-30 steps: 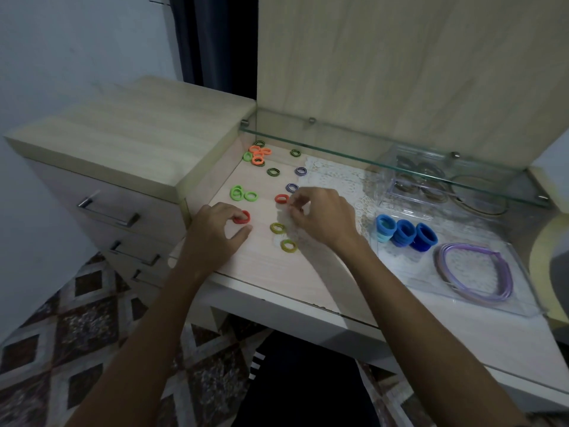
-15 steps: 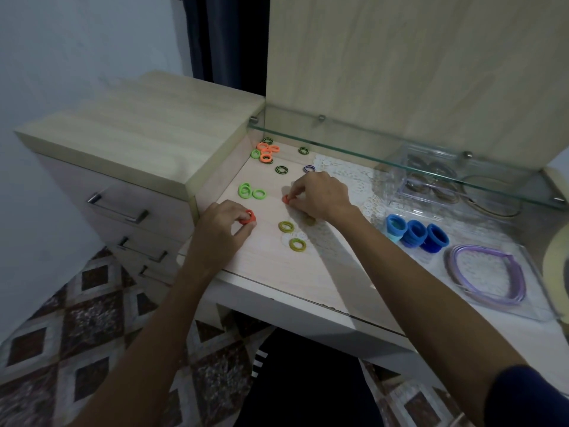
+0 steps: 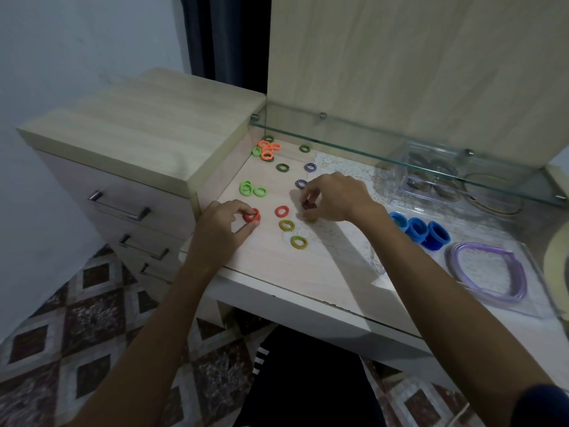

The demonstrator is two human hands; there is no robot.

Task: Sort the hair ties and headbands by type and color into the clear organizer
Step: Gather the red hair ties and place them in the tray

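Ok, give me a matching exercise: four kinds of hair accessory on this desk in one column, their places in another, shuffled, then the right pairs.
Things:
1. red hair tie
2. blue scrunchies
3. purple headband
4. orange hair ties

Places:
A. far left corner, under the glass shelf
B. flat clear tray at the right
C. pinched in the left hand
D. in a row just right of the right hand's wrist

Pairs: 1-C, 2-D, 3-B, 4-A
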